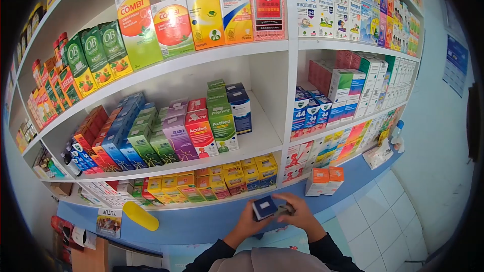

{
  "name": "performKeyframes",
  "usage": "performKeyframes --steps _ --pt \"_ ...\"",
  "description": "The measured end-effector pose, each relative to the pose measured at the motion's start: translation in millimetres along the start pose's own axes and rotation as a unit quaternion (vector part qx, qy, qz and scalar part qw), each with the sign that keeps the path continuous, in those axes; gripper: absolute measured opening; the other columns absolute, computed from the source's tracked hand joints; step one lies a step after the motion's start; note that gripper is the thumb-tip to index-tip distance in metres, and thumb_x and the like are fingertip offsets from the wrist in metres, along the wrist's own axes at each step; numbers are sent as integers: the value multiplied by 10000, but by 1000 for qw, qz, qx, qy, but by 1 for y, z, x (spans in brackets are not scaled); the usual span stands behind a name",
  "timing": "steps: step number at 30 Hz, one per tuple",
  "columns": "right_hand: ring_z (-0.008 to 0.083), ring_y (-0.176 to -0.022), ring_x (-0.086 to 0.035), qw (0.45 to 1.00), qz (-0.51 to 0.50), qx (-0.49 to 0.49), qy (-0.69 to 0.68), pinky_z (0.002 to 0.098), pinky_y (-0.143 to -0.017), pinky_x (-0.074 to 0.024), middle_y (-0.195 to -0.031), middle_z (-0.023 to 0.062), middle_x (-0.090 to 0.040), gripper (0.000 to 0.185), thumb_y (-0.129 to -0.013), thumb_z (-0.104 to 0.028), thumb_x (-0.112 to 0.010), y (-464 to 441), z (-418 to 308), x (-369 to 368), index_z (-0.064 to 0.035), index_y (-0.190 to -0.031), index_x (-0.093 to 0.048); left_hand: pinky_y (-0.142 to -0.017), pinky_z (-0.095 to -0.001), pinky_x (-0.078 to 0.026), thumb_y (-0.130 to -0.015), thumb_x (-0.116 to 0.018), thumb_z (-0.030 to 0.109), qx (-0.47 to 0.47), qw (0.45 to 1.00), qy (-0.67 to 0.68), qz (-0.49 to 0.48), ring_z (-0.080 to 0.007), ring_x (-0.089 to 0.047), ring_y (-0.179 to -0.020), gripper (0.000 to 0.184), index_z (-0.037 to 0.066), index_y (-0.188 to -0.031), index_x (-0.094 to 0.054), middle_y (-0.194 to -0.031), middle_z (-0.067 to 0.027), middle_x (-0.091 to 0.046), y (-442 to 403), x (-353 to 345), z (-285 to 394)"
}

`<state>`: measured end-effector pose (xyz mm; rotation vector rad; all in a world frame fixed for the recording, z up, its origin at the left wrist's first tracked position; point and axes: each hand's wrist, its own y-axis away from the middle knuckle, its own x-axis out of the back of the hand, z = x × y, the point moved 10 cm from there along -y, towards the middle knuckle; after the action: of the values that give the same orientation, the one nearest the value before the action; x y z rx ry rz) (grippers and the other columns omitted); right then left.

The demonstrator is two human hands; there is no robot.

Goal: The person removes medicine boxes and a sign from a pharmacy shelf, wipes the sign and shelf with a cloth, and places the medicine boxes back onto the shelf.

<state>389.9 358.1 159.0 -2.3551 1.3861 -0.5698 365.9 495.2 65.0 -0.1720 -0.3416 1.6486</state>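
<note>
My left hand (245,224) is wrapped around a small dark blue box (263,204) with a white label on its top, low in the middle of the view. Close beside it, my right hand (300,213) has its fingers curled around a small greyish thing (284,208) whose kind I cannot make out. Both hands are over the front edge of the blue counter (201,225). On the middle shelf, dark blue boxes (240,108) stand behind the green Actifed boxes (222,123).
White shelves (267,143) full of medicine boxes rise ahead. Two orange and white boxes (326,181) stand on the counter to the right, with a white packet (377,157) and a bottle (397,131) farther along. A yellow cylinder (140,215) and a TUTUP sign (109,222) are at left.
</note>
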Motion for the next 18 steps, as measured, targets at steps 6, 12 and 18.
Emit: performKeyframes --steps 6,12,18 --pt "308 -926 -633 982 -28 -90 163 342 -808 -492 -1028 152 -639 655 -601 -343 -833 3 25 11 -47 -1127 -578 -802 -345 -478 -643 -838 224 -27 994 -88 -52 -262 -581 -951 688 4 -1139 -415 -1039 -155 -549 -14 -29 1" --pt "304 -971 -617 925 -4 -113 362 374 -771 -506 -1160 103 -604 658 -595 -324 -819 -8 43 46 -113 -1158 -554 -869 -378 -435 -671 -814 215 -95 974 -204 4 -292 -517 -1025 643 8 -1146 -432 -1056 -175 -511 -4 -22 -21" --pt "296 -980 -616 845 -18 -140 516 376 -734 -518 -1292 81 -514 622 -655 -320 -768 -16 54 54 -149 -1202 -526 -822 -361 -458 -735 -743 145 -95 971 -215 48 -315 -539 -964 389 -9 -1018 -525 -1028 -169 -520 -3 -11 -29"
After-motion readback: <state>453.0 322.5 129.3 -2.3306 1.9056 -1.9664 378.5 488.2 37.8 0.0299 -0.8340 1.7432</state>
